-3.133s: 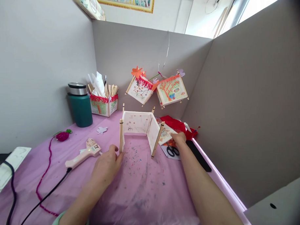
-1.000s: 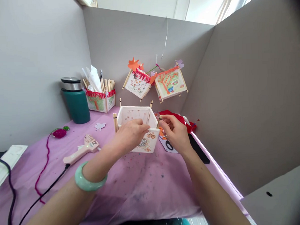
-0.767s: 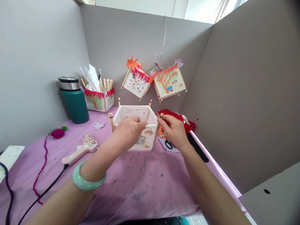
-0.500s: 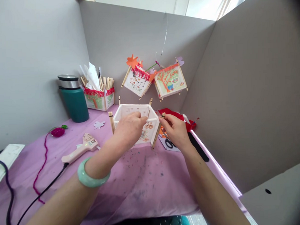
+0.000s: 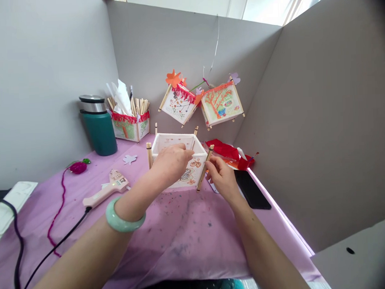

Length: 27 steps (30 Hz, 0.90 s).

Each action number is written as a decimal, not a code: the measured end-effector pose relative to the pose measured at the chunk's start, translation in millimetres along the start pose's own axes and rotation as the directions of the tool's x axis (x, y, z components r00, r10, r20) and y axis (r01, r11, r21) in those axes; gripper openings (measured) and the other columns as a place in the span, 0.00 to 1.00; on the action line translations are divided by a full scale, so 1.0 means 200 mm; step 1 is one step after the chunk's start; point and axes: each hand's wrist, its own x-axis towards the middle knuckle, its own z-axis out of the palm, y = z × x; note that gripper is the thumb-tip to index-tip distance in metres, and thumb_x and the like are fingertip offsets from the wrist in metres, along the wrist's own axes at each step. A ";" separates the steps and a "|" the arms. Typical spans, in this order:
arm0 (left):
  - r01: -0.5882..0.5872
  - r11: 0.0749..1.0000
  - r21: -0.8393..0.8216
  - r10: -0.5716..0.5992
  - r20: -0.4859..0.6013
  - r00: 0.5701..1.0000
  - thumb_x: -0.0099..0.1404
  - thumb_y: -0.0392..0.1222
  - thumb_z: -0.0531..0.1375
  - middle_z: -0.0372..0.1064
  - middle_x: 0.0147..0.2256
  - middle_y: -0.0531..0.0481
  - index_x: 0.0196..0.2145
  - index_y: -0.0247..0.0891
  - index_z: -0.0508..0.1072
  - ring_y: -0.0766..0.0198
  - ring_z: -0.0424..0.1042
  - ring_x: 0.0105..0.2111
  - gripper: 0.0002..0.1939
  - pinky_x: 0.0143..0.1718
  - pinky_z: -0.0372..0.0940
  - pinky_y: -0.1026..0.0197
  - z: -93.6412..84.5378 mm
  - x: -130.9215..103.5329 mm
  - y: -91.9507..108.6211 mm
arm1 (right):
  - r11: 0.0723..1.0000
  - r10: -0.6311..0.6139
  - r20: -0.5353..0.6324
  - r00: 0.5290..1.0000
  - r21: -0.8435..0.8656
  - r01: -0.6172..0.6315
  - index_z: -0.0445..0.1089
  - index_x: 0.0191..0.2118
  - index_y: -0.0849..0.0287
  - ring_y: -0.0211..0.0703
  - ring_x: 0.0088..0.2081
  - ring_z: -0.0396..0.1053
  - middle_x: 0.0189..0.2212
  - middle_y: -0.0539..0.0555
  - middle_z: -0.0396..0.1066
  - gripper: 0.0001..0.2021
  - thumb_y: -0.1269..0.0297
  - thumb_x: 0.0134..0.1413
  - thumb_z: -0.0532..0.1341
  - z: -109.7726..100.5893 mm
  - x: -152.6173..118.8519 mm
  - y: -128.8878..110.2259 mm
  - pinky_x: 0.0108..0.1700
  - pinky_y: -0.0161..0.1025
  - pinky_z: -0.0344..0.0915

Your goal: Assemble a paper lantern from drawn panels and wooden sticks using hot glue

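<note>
A white paper box with drawn flowers and wooden sticks at its corners stands on the table in front of me. My left hand reaches over its front rim, fingers curled and closed against the wall; the fingertips are hidden. At the front right corner, my right hand pinches the wooden stick below its black-banded top, thumb in front and the other fingers partly behind.
To the left lie a pink hot glue gun, magenta yarn and a paper cutout. Behind are a green tumbler and a stick-filled box. Decorated lanterns hang ahead. Right: red felt, a black slab.
My right hand has slid down from the stick's top to a lower hold. My left hand stays over the front rim. The view has shifted slightly.
</note>
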 end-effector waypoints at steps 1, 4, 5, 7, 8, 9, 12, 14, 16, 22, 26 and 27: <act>0.003 1.000 -0.001 -0.003 0.003 1.000 0.68 0.41 0.49 0.68 0.32 0.46 0.37 0.39 0.77 0.61 0.68 0.31 0.16 0.31 0.57 0.60 0.00 0.00 0.00 | 1.000 0.009 0.011 1.000 -0.002 -0.009 0.68 0.41 0.58 0.38 0.22 0.67 0.25 0.50 0.70 0.16 0.50 0.59 0.54 0.01 -0.01 0.01 0.25 0.34 0.62; -0.002 1.000 0.003 0.002 0.013 1.000 0.68 0.41 0.48 0.68 0.31 0.46 0.34 0.38 0.77 0.61 0.68 0.31 0.17 0.32 0.57 0.60 0.02 0.02 -0.01 | 0.999 0.023 0.044 0.999 -0.025 -0.022 0.68 0.37 0.58 0.39 0.22 0.67 0.22 0.49 0.69 0.15 0.51 0.59 0.53 0.03 -0.03 0.05 0.25 0.34 0.62; -0.007 1.000 0.004 0.007 0.014 1.000 0.68 0.42 0.48 0.68 0.31 0.46 0.34 0.37 0.77 0.60 0.68 0.31 0.17 0.32 0.57 0.60 0.02 0.02 -0.01 | 0.999 0.026 0.055 0.998 -0.034 -0.024 0.68 0.36 0.58 0.39 0.22 0.67 0.21 0.49 0.69 0.15 0.51 0.59 0.53 0.03 -0.03 0.05 0.25 0.34 0.62; -0.017 1.000 0.003 0.017 0.017 1.000 0.68 0.41 0.48 0.67 0.31 0.46 0.33 0.37 0.76 0.61 0.68 0.31 0.17 0.31 0.57 0.60 0.02 0.03 -0.02 | 0.998 0.030 0.073 0.997 -0.049 -0.026 0.68 0.35 0.57 0.39 0.22 0.67 0.21 0.49 0.69 0.15 0.51 0.59 0.53 0.03 -0.04 0.06 0.25 0.34 0.62; -0.021 1.000 -0.001 0.021 0.021 1.000 0.68 0.41 0.48 0.67 0.31 0.46 0.32 0.37 0.76 0.61 0.68 0.31 0.17 0.31 0.57 0.60 0.02 0.03 -0.02 | 0.998 0.032 0.078 0.996 -0.053 -0.028 0.68 0.35 0.57 0.39 0.22 0.67 0.21 0.49 0.69 0.15 0.51 0.59 0.53 0.03 -0.04 0.06 0.25 0.34 0.62; -0.026 1.000 -0.009 0.027 0.030 0.999 0.67 0.41 0.49 0.67 0.31 0.46 0.32 0.38 0.76 0.61 0.67 0.30 0.17 0.32 0.56 0.60 0.01 0.03 -0.02 | 0.998 0.034 0.084 0.996 -0.057 -0.030 0.68 0.35 0.57 0.39 0.21 0.67 0.21 0.49 0.69 0.15 0.51 0.60 0.53 0.03 -0.04 0.06 0.25 0.34 0.62; -0.041 0.998 -0.042 0.044 0.068 0.997 0.67 0.40 0.49 0.67 0.30 0.47 0.32 0.38 0.77 0.62 0.67 0.30 0.16 0.32 0.57 0.60 -0.02 0.03 -0.02 | 0.997 0.039 0.095 0.995 -0.068 -0.032 0.68 0.34 0.57 0.38 0.21 0.66 0.21 0.49 0.68 0.15 0.51 0.60 0.53 0.03 -0.05 0.07 0.24 0.33 0.61; -0.042 0.997 -0.059 0.047 0.086 0.995 0.66 0.39 0.49 0.67 0.29 0.47 0.32 0.38 0.77 0.63 0.67 0.30 0.16 0.33 0.57 0.61 -0.04 0.02 -0.02 | 0.997 0.034 0.107 0.994 -0.079 -0.026 0.68 0.33 0.57 0.38 0.22 0.66 0.21 0.49 0.68 0.15 0.52 0.60 0.52 0.03 -0.05 0.08 0.24 0.33 0.61; -0.038 0.997 -0.061 0.044 0.098 0.994 0.66 0.38 0.50 0.67 0.28 0.48 0.33 0.38 0.77 0.63 0.67 0.30 0.15 0.33 0.58 0.62 -0.05 0.02 -0.03 | 0.996 0.024 0.114 0.993 -0.088 -0.014 0.67 0.33 0.57 0.38 0.23 0.66 0.22 0.49 0.67 0.15 0.52 0.60 0.52 0.03 -0.05 0.08 0.25 0.33 0.61; -0.042 0.999 -0.023 0.045 0.121 0.992 0.66 0.40 0.50 0.68 0.29 0.47 0.30 0.38 0.76 0.62 0.67 0.29 0.16 0.29 0.55 0.61 0.00 0.03 -0.02 | 0.992 0.012 0.110 0.994 -0.127 0.002 0.68 0.34 0.57 0.38 0.24 0.66 0.22 0.49 0.67 0.15 0.52 0.61 0.52 0.03 -0.05 0.11 0.26 0.33 0.60; -0.023 0.999 -0.030 0.026 0.097 0.995 0.66 0.39 0.50 0.68 0.30 0.46 0.34 0.39 0.77 0.61 0.68 0.30 0.15 0.29 0.56 0.61 0.02 0.02 -0.02 | 0.989 -0.011 0.120 0.993 -0.146 0.029 0.68 0.36 0.57 0.38 0.25 0.66 0.24 0.50 0.68 0.15 0.53 0.61 0.51 0.03 -0.05 0.11 0.26 0.33 0.60; -0.029 0.999 -0.033 0.032 0.088 0.996 0.66 0.39 0.50 0.68 0.30 0.46 0.35 0.39 0.77 0.61 0.68 0.30 0.15 0.29 0.56 0.61 0.01 0.02 -0.02 | 0.988 -0.013 0.122 0.992 -0.148 0.031 0.68 0.36 0.57 0.38 0.25 0.66 0.25 0.50 0.68 0.15 0.53 0.61 0.51 0.03 -0.05 0.11 0.26 0.33 0.60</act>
